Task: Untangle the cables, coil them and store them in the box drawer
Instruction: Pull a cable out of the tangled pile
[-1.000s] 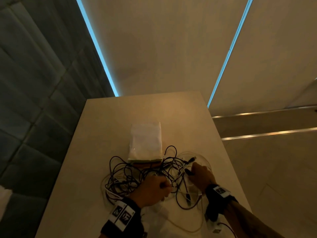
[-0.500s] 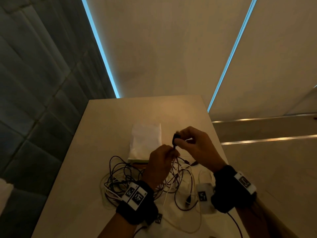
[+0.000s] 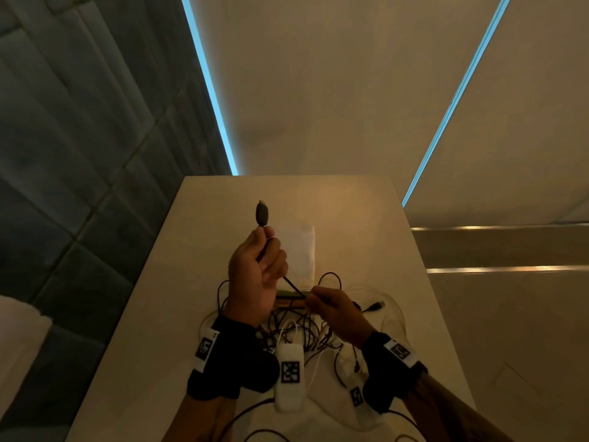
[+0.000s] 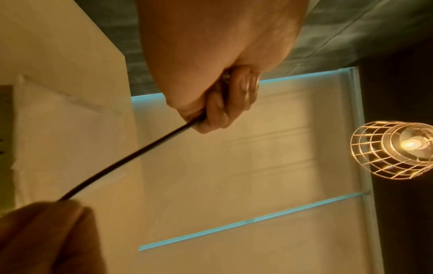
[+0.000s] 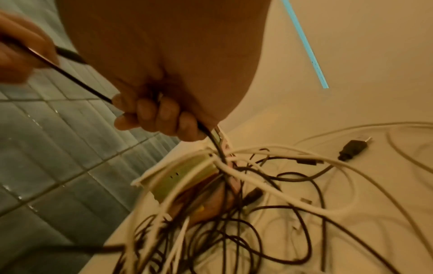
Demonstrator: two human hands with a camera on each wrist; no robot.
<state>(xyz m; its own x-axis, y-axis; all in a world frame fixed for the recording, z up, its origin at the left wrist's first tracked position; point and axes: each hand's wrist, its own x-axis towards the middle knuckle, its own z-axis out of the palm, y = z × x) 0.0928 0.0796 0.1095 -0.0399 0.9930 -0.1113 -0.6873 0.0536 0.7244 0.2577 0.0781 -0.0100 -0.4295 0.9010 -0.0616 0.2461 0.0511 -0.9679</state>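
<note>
My left hand [image 3: 258,269] is raised above the table and grips a black cable [image 3: 288,282] just below its dark plug [image 3: 262,213], which points up. Lower and to the right, my right hand [image 3: 331,311] grips the same cable [image 5: 77,81], stretched taut between the two hands [image 4: 131,157]. Under them lies a tangle of black and white cables [image 3: 296,333] on the table. The white box [image 3: 298,253] stands just beyond the tangle, partly hidden by my left hand. Its front end [image 5: 185,178] shows in the right wrist view among the cables.
The beige table [image 3: 350,205] runs away from me, with a dark tiled wall [image 3: 79,154] on the left and its right edge over the floor. A loose black USB plug [image 5: 354,148] lies right of the tangle. A wire-caged lamp [image 4: 396,150] hangs overhead.
Both hands lifted one black cable out of the tangle. My left hand rose with the plug end up, and my right hand slid down along the cable, pulling it straight.
</note>
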